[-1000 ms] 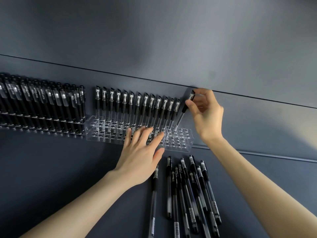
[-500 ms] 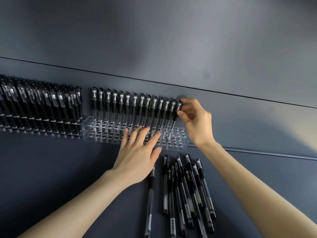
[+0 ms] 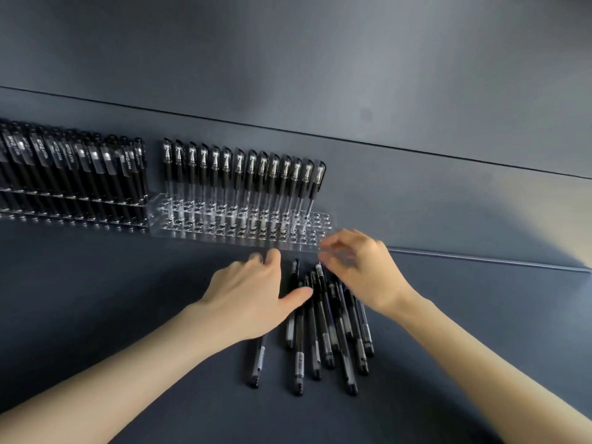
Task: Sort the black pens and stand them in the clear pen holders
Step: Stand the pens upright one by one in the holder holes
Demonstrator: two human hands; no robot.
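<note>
2 holders side by side at back of table [image 3: 96, 315], ends touching. L holder [image 3: 73, 208] packed w/ pens. R holder [image 3: 243, 233]: 14 upright pens [image 3: 238, 174] in rear row. Loose pens [image 3: 323, 328] fanned flat in front of R holder's right end. Single pen [image 3: 258, 360] left of fan, partly under left hand [image 3: 253, 299]. Right hand [image 3: 362, 270] over fan's far end, just before R holder.

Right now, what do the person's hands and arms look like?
No sleeves: the left forearm and right forearm are bare to the frame edge. The left hand and right hand carry no gloves, rings, watch or bracelet; the right is motion-blurred.
</note>
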